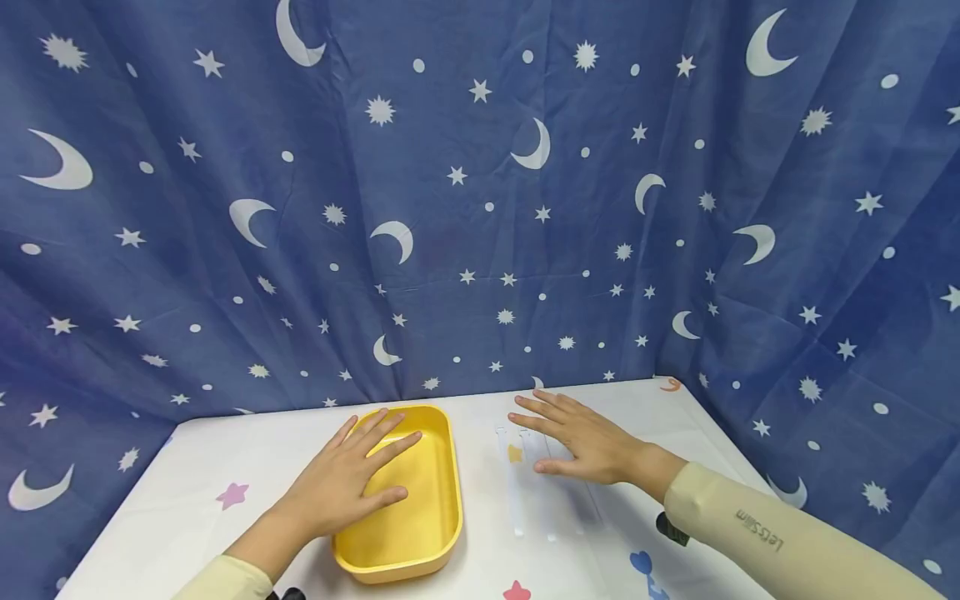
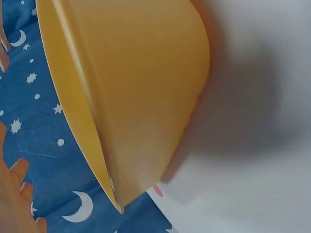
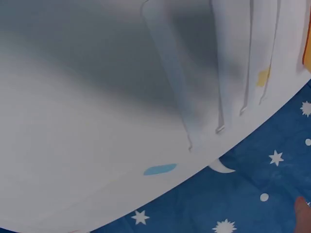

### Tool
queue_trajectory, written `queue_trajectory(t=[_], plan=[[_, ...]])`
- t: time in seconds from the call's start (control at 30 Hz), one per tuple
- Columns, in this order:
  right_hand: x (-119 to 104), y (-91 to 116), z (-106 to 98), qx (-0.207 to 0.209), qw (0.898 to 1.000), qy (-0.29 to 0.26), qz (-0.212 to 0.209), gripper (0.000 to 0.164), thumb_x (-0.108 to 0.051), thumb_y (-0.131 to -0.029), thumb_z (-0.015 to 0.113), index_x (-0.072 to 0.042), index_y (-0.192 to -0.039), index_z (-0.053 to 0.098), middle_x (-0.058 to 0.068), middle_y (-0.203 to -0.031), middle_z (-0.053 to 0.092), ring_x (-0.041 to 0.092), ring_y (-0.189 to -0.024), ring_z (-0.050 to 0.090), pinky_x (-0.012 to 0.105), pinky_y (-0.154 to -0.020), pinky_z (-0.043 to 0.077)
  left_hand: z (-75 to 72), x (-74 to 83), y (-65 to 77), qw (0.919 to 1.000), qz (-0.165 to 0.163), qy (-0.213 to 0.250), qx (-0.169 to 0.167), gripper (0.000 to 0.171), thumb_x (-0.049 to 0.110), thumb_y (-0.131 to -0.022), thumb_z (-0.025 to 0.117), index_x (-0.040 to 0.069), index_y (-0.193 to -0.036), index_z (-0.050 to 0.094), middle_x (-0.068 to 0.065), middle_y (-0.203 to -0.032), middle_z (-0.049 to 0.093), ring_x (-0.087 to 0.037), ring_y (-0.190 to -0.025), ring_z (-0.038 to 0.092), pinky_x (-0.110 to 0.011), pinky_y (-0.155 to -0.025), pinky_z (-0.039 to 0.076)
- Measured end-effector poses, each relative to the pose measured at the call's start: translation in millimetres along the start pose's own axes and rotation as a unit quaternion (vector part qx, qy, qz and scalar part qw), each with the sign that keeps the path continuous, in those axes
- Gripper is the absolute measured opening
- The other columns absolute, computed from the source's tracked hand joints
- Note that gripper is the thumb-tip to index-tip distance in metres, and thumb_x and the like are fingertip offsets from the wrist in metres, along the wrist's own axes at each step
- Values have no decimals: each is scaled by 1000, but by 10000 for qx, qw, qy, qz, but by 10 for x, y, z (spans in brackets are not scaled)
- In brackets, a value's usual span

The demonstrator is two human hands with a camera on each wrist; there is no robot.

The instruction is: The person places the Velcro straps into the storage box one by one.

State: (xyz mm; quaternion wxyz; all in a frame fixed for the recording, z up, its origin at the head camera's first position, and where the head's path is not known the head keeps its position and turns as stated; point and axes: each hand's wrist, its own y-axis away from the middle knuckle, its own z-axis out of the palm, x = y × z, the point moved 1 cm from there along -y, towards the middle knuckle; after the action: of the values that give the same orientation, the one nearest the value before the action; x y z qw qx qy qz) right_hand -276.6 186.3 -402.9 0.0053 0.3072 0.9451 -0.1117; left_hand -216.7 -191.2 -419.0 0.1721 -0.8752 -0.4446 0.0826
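Yellow container (image 1: 420, 500), rectangular with rounded corners, on the left-centre of the surface (image 1: 480, 554), its long sides running away from me. Its far end lies near the back edge; its right wall faces a strip of white cloth that separates it from the clear strips (image 1: 517, 508). These lie side by side, roughly lengthwise, between the container and my right arm; they are so transparent that I cannot count them surely. The right wrist view shows small hooked ends toward the back edge.

My left hand (image 1: 337, 479) hangs over the container's left side, fingers (image 1: 393, 450) wide apart and holding nothing. My right hand (image 1: 581, 437) is above the clear strips, palm down, its fingers spread likewise and also holding nothing. Ample room lies between the two hands, and more white surface extends left of the container and right of the strips.

Inside the container, the visible floor is plain yellow with a glint near the far end. The surface is white and printed with a purple star (image 1: 232, 495), a red star (image 1: 517, 591) and a blue figure (image 1: 647, 575). Blue curtains (image 1: 450, 242) with white moons and stars border it behind and at both sides.
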Motion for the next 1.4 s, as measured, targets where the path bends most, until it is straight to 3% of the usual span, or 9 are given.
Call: queue_trajectory(t=[0.27,0.5,0.7,0.83,1.0,1.1,1.17,1.3,1.4], plan=[[82,99,-16,6,9997,37,222,72,-51,-94,57,-33,-156,26,-4,-163,22,29,-150,19,57,-120,20,-51,-99,58,9992,-338,157,-167,65,66,-92,49,40,-150,37,0,-159,33,-25,-149,24,-55,-120,17],[163,194,-3,125,9993,3,343,69,-53,-94,55,-29,-155,31,1,-161,28,32,-148,24,58,-118,23,-53,-185,125,9986,-516,47,-93,64,64,-94,48,39,-151,36,0,-160,30,-28,-149,24,-43,-125,2],[231,268,13,199,9987,2,475,71,-48,-93,59,-30,-155,30,0,-161,28,34,-147,27,58,-117,26,-40,-246,156,9982,-598,-6,29,62,59,-95,50,34,-151,39,-2,-160,31,-31,-148,26,-49,-124,10],[266,306,22,230,9982,-14,546,71,-50,-94,58,-29,-155,30,-1,-161,27,33,-147,27,58,-117,27,-23,-283,186,9969,-776,70,-106,63,61,-95,49,35,-151,38,-1,-160,30,-31,-148,24,-38,-125,-5],[315,354,45,210,9977,-2,641,70,-56,-95,52,-27,-155,32,-1,-160,29,30,-148,26,57,-117,27,-15,-322,233,9956,-906,97,-194,63,62,-94,49,36,-151,37,0,-161,29,-31,-148,25,-37,-124,-9],[349,386,55,231,9972,-29,708,70,-57,-95,52,-27,-155,32,0,-160,30,30,-147,26,57,-117,28,-17,-348,267,9947,-986,89,-269,64,63,-94,48,38,-152,35,0,-161,28,-31,-148,25,-28,-121,-14],[370,403,58,241,9967,-90,775,70,-57,-94,53,-27,-154,32,0,-160,30,30,-147,27,57,-117,28,-20,-361,286,9945,-1009,88,-264,64,62,-94,49,38,-151,36,-1,-160,29,-31,-147,26,-34,-124,-9],[405,437,55,196,9949,-195,973,69,-58,-94,53,-28,-154,33,0,-160,31,29,-146,29,58,-115,31,-16,-376,312,9933,-1119,152,-251,65,60,-93,55,35,-151,38,-3,-159,31,-32,-146,29,-51,-120,21],[426,459,59,158,9937,-189,1098,69,-60,-94,51,-30,-154,33,-1,-159,32,28,-145,32,60,-111,35,-6,-389,326,9924,-1186,221,-241,66,57,-92,58,33,-150,39,-4,-158,34,-32,-145,30,-54,-116,28]])
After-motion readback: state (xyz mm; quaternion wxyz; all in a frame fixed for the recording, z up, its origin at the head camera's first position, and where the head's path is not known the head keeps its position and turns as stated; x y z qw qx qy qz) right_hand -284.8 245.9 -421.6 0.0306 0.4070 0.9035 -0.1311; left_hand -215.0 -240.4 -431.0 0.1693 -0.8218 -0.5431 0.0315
